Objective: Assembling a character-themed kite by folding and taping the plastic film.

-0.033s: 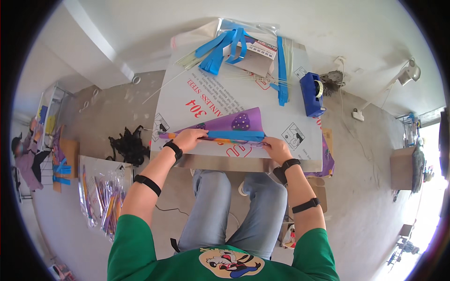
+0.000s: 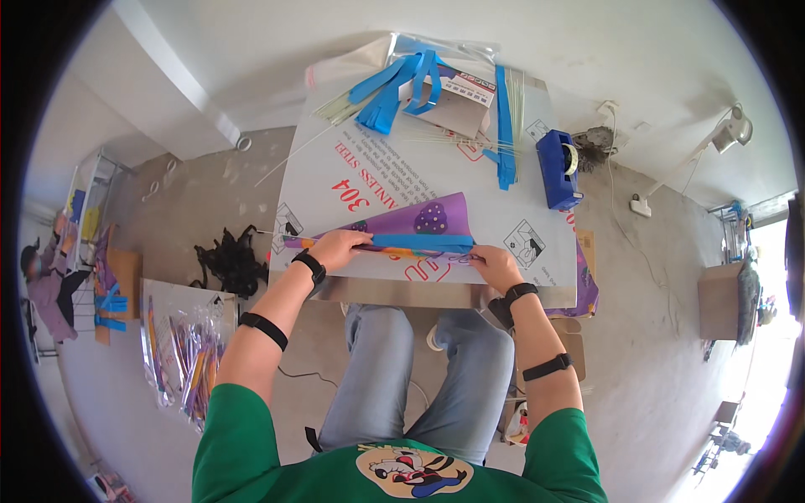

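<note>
A purple sheet (image 2: 432, 216) printed with dark berries lies on the near part of the table. Along its near edge runs a flat blue strip (image 2: 419, 241), with an orange and yellow patterned band just below it. My left hand (image 2: 338, 248) is closed at the strip's left end, its fingertips pressing on the strip and the sheet's edge. At the opposite end my right hand (image 2: 496, 267) pinches the strip and the sheet's corner between thumb and fingers. A thin rod end sticks out left of my left hand.
The table (image 2: 335, 210) wears a printed protective film. Farther back are blue strips (image 2: 377, 109), a cardboard box (image 2: 457, 101) and thin pale rods (image 2: 335, 107). A blue tape dispenser (image 2: 558, 172) stands at the right edge. Wrapped colourful pieces (image 2: 197, 360) lie lower left.
</note>
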`<state>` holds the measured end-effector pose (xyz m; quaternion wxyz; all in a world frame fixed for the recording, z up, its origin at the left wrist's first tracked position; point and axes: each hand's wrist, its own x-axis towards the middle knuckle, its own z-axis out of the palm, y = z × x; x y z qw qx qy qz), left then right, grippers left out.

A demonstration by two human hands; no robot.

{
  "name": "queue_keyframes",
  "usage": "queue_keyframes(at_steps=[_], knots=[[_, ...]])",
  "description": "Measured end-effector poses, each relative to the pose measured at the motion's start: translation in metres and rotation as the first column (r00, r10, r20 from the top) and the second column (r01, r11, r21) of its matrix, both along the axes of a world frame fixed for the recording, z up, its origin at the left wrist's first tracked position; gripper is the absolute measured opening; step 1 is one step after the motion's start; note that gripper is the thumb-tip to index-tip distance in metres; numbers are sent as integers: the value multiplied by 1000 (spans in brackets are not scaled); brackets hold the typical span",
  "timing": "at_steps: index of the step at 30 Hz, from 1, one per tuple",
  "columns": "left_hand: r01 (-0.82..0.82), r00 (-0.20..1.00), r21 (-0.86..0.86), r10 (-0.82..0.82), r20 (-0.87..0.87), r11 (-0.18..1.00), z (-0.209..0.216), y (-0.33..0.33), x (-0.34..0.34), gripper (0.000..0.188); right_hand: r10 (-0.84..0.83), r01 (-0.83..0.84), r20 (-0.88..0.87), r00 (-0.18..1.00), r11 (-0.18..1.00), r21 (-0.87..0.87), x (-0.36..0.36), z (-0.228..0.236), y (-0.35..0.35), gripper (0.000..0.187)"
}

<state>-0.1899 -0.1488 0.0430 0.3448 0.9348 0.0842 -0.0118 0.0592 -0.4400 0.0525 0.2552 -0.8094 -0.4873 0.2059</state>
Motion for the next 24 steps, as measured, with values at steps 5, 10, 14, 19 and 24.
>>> queue_keyframes(at_steps=[5,10,14,19,24], knots=[[-84,985,-196,53,-163,977,2,20,9,40,-144,132,-156,977,988,-82,11,3,12,18],[-164,969,-447,58,-240,879,-14,42,19,42,-202,188,-259,945,979,-77,23,-3,16,21],[-193,949,-452,48,-312,871,-8,48,29,39,-211,196,-257,943,977,-82,26,-5,20,22],[-192,948,-345,82,-309,919,-2,52,26,32,-201,187,-199,959,979,-85,28,-7,24,19],[-210,944,-209,142,-298,955,-3,61,9,23,-216,194,-220,951,974,-115,29,-10,24,18]])
